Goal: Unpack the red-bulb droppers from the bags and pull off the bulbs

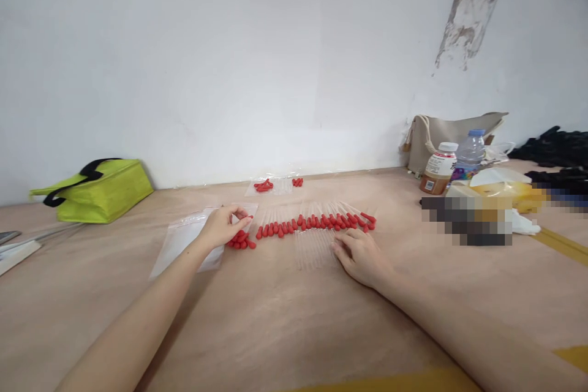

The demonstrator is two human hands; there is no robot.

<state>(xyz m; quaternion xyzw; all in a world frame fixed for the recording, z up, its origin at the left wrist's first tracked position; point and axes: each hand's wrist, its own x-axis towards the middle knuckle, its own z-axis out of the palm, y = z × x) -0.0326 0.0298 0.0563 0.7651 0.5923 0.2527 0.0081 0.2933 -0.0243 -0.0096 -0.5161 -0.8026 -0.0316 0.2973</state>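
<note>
My left hand [225, 225] is closed in a pinch above a small pile of red rubber dropper bulbs [239, 244]. A bit of red shows at its fingertips, which looks like one bulb. Right of it runs a row of clear droppers [316, 220], their red bulbs toward me and thin tubes pointing to the wall. Nearer to me lies a bundle of clear tubes without bulbs [315, 251]. My right hand [361, 255] rests at the right end of this bundle, fingers curled together; what they hold, if anything, is hidden. Under my left wrist are clear plastic bags [184, 242].
By the wall lies a clear bag with more red-bulbed pieces [263, 185]. A lime-green bag [103, 193] sits at the left. On the right stand a brown drink bottle [438, 169], a water bottle [471, 153] and a beige bag [445, 128], near a yellow pack [500, 187].
</note>
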